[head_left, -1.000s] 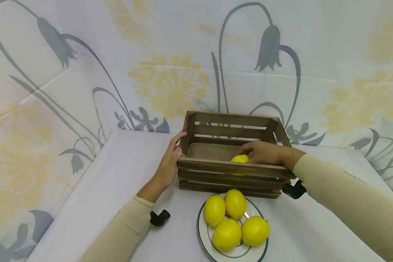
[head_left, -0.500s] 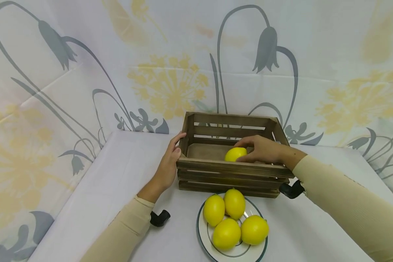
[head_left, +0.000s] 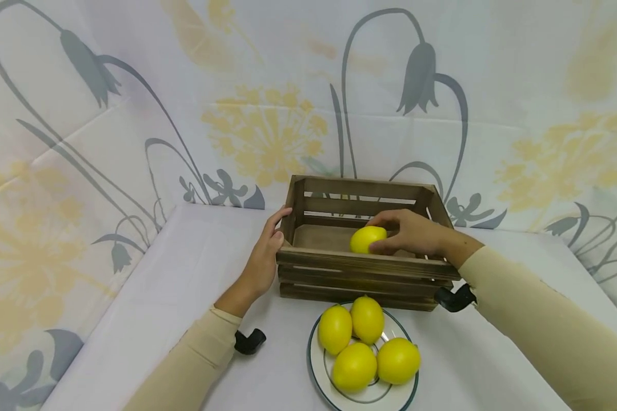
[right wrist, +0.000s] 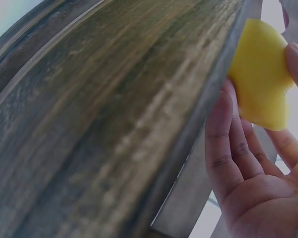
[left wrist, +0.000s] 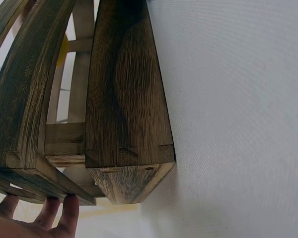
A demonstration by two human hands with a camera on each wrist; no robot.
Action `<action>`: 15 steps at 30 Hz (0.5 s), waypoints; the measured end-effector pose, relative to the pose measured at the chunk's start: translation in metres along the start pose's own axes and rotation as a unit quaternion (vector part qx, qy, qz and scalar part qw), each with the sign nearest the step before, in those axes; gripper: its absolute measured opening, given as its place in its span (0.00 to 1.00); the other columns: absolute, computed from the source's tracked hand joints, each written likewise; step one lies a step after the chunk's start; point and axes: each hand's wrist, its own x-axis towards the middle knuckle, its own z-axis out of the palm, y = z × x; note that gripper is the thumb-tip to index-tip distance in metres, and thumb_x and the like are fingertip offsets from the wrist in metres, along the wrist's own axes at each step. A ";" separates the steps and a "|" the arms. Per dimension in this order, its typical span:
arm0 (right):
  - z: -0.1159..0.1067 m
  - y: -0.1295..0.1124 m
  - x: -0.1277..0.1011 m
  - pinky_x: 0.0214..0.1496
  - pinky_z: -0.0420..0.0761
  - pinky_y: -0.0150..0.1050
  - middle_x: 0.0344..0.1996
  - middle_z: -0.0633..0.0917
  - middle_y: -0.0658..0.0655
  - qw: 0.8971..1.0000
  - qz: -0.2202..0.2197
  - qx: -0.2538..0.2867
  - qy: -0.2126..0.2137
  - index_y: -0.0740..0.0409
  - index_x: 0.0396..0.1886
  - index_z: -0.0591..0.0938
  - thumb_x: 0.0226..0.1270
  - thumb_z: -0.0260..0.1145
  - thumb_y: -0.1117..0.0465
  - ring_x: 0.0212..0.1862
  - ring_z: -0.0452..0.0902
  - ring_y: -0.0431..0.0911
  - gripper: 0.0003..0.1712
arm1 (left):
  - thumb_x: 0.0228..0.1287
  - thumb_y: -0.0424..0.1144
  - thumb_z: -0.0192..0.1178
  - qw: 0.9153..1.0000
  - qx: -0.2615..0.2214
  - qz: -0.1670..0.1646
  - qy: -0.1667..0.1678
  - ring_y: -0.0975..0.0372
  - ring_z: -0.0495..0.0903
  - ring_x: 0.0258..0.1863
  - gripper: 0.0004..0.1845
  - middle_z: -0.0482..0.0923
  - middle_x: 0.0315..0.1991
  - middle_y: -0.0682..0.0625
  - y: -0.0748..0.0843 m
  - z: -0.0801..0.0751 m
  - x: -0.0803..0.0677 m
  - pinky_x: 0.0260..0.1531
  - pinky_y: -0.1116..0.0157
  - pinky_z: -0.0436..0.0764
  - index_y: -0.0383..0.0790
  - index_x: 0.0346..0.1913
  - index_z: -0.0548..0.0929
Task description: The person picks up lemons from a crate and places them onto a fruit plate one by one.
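A yellow lemon (head_left: 367, 239) is in my right hand (head_left: 413, 233), pinched between thumb and fingers inside the brown slatted wooden crate (head_left: 360, 264). The right wrist view shows the same lemon (right wrist: 260, 74) at the fingertips, close by the crate's near wall. My left hand (head_left: 261, 257) rests against the outside of the crate's left end, fingers fairly straight. In the left wrist view its fingertips (left wrist: 69, 210) touch the end slats from outside. Several more lemons (head_left: 355, 367) lie on a white plate (head_left: 316, 365) with a dark rim, in front of the crate.
A white cloth (head_left: 185, 268) covers the table. Behind the crate rises a fabric backdrop (head_left: 267, 51) with grey and yellow flowers. The crate's near wall stands between the plate and the held lemon. Black wrist mounts (head_left: 250, 341) jut from both sleeves.
My right hand has lifted the lemon from low behind the crate's near wall and shifted slightly left; more of the lemon shows now. The left hand and the lemons on the plate stay put.
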 end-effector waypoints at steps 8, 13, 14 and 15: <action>0.000 -0.004 -0.001 0.47 0.86 0.40 0.54 0.81 0.61 0.999 -0.008 0.035 0.008 0.58 0.63 0.75 0.64 0.72 0.51 0.41 0.84 0.47 0.31 | 0.77 0.51 0.32 1.000 0.005 0.001 -0.005 0.50 0.46 0.79 0.28 0.45 0.81 0.50 0.002 -0.003 -0.001 0.74 0.39 0.49 0.53 0.77 0.56; -0.002 -0.006 -0.003 0.47 0.86 0.39 0.54 0.79 0.60 0.998 -0.012 0.055 0.031 0.56 0.61 0.76 0.62 0.74 0.52 0.41 0.84 0.49 0.30 | 0.77 0.50 0.32 1.000 -0.001 -0.001 -0.003 0.49 0.46 0.79 0.28 0.45 0.81 0.50 0.002 -0.001 0.000 0.74 0.39 0.49 0.52 0.77 0.56; -0.002 -0.006 -0.003 0.47 0.86 0.39 0.55 0.79 0.60 0.998 -0.014 0.059 0.034 0.57 0.61 0.77 0.62 0.74 0.52 0.42 0.83 0.50 0.30 | 0.77 0.50 0.32 1.000 -0.002 -0.005 -0.003 0.49 0.46 0.79 0.29 0.45 0.81 0.50 0.002 0.000 0.000 0.74 0.39 0.48 0.51 0.77 0.56; -0.002 -0.006 -0.004 0.47 0.86 0.39 0.56 0.79 0.60 0.997 -0.016 0.062 0.038 0.57 0.61 0.77 0.62 0.74 0.52 0.43 0.83 0.50 0.30 | 0.77 0.51 0.32 1.000 -0.002 -0.007 -0.003 0.48 0.47 0.78 0.29 0.45 0.81 0.50 0.002 0.001 0.001 0.74 0.39 0.49 0.51 0.77 0.56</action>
